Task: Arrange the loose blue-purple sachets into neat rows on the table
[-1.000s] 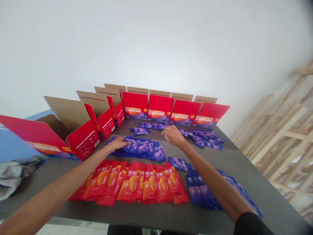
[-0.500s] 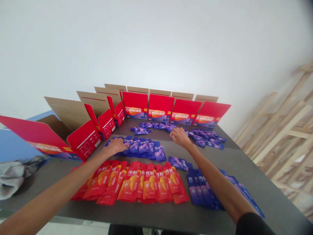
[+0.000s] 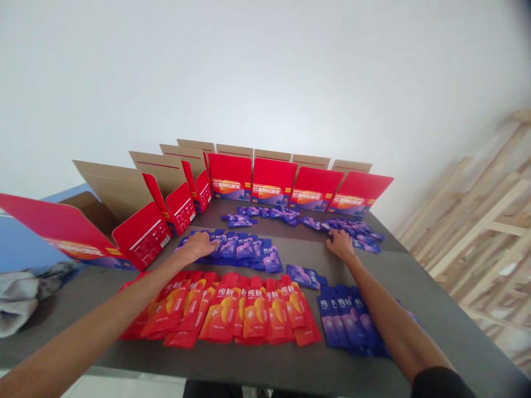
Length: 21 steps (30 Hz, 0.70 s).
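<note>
My left hand (image 3: 199, 245) rests on the left end of a row of purple pouches (image 3: 244, 249), its fingers bent over them; whether it grips one is unclear. Farther right, my right hand (image 3: 341, 244) reaches to the near edge of a loose heap of purple pouches (image 3: 360, 228), its fingers curled at a pouch there. Red pouches (image 3: 255, 309) lie overlapping along the front of the table. Another overlapping batch of purple pouches (image 3: 348, 315) lies partly under my right forearm. A few purple pouches (image 3: 307, 276) lie between the rows.
Open red cartons (image 3: 271, 182) stand along the back of the dark table (image 3: 257, 365), with more cartons (image 3: 141, 235) down the left side. A grey cloth (image 3: 20, 304) lies at the left edge. Wooden racks (image 3: 489, 221) stand beyond the right edge.
My right hand has moved right, from beside the back middle pouches to the heap at the right. Pouches it covered now show. My left hand has hardly moved.
</note>
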{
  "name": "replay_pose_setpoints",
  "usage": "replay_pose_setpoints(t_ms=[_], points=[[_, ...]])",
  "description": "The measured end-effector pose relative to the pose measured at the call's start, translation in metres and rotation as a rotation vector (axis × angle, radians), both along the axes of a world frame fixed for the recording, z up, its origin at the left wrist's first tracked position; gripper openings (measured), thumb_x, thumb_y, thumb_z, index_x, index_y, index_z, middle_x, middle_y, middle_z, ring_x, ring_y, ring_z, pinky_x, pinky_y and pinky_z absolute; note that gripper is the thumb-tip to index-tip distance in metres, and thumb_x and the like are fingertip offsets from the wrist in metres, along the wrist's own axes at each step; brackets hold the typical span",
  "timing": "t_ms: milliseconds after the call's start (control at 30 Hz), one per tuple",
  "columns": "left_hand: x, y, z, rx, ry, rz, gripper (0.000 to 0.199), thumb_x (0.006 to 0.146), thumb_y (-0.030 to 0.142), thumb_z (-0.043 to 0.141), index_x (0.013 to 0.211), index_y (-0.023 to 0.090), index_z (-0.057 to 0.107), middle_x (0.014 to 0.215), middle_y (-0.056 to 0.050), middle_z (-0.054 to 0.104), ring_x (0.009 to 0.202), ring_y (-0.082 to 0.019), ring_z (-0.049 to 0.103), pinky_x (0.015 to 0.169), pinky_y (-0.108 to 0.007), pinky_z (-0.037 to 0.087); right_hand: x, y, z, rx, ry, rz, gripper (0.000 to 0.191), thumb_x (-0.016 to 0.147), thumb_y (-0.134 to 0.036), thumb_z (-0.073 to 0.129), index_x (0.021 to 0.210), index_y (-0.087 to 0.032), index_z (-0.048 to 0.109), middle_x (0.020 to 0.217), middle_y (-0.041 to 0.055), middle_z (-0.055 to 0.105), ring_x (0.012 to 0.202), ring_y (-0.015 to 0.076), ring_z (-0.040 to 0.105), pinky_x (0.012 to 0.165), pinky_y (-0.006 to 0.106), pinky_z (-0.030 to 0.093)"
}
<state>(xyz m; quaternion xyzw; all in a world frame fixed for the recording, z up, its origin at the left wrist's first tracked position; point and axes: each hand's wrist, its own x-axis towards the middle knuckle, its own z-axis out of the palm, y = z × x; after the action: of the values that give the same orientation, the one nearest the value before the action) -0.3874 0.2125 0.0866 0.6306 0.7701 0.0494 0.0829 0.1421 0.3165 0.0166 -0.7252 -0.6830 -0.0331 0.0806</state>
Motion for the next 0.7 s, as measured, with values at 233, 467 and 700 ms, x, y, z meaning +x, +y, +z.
replay_pose_setpoints(t_ms=[233, 467, 700], points=[[-0.001, -0.002, 0.009, -0.016, 0.080, 0.053, 0.053, 0.088, 0.062, 0.068, 0.109, 0.017, 0.083, 0.106, -0.019, 0.082, 0.110, -0.040, 0.077, 0.091, -0.039, 0.059, 0.005, 0.010, 0.007, -0.058, -0.023, 0.006, 0.044, 0.101, -0.029, 0.053, 0.141, -0.013, 0.058, 0.138, 0.0231, 0.059, 0.131, 0.0357, 0.058, 0.106, 0.046, 0.047], [0.008, -0.024, 0.027, 0.062, 0.135, -0.003, 0.044, 0.097, 0.047, 0.059, 0.111, 0.012, 0.081, 0.114, -0.022, 0.079, 0.117, -0.041, 0.072, 0.098, -0.042, 0.057, 0.011, 0.017, 0.012, -0.066, 0.043, -0.136, 0.046, 0.107, -0.036, 0.046, 0.140, -0.006, 0.059, 0.134, 0.0279, 0.064, 0.131, 0.0377, 0.063, 0.105, 0.046, 0.049], [0.040, -0.058, 0.057, 0.305, 0.138, -0.142, 0.040, 0.103, 0.033, 0.049, 0.129, 0.012, 0.071, 0.123, -0.019, 0.073, 0.120, -0.038, 0.066, 0.100, -0.047, 0.054, 0.007, 0.014, 0.021, -0.124, -0.142, -0.069, 0.046, 0.107, -0.041, 0.050, 0.136, -0.009, 0.065, 0.124, 0.0255, 0.072, 0.119, 0.0356, 0.072, 0.097, 0.042, 0.054]])
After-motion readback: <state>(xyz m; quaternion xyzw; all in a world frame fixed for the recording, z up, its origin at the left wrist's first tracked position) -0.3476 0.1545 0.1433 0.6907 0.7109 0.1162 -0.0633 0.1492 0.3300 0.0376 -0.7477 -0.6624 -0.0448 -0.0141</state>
